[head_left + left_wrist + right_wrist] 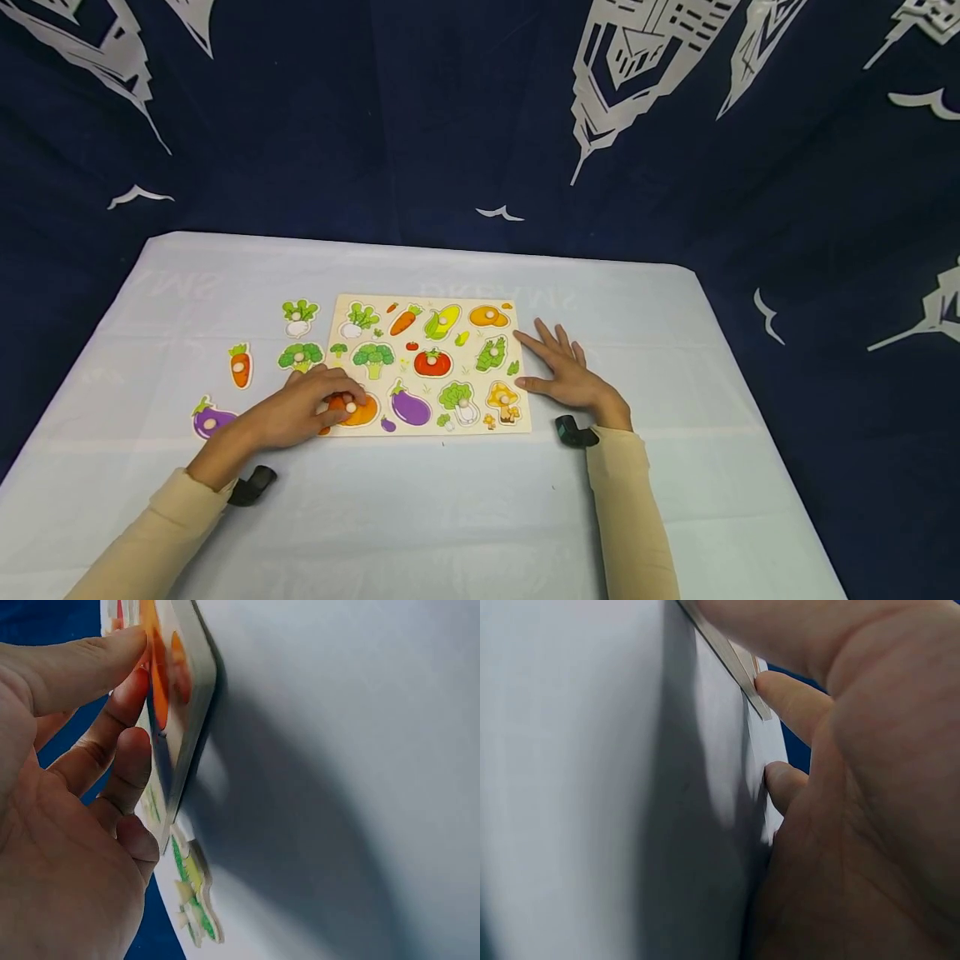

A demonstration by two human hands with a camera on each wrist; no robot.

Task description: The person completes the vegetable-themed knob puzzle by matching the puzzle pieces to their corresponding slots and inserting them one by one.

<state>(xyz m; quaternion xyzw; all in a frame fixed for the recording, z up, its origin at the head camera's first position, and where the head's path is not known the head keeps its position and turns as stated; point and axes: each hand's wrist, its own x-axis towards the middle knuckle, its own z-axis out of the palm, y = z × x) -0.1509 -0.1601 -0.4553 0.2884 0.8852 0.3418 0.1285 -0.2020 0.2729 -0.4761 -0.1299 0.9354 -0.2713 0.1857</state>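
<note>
A vegetable puzzle board (522, 422) lies on the white-covered table. My left hand (303, 407) is over its near left corner and pinches an orange pumpkin puzzle piece (363, 411) between thumb and fingers. In the left wrist view, that orange piece (158, 690) stands tilted against the board's face, its upper part hidden by the thumb. Spread fingers of my right hand (566, 372) rest at the board's right edge. The right wrist view shows the thumb and a fingertip right at the board's edge (727, 656).
Left of the board lie loose pieces: a white radish (298, 323), a broccoli (298, 356) partly behind the left hand, a carrot (240, 367) and an eggplant (210, 418). Beyond the table (465, 517) hangs a dark blue patterned cloth (450, 125).
</note>
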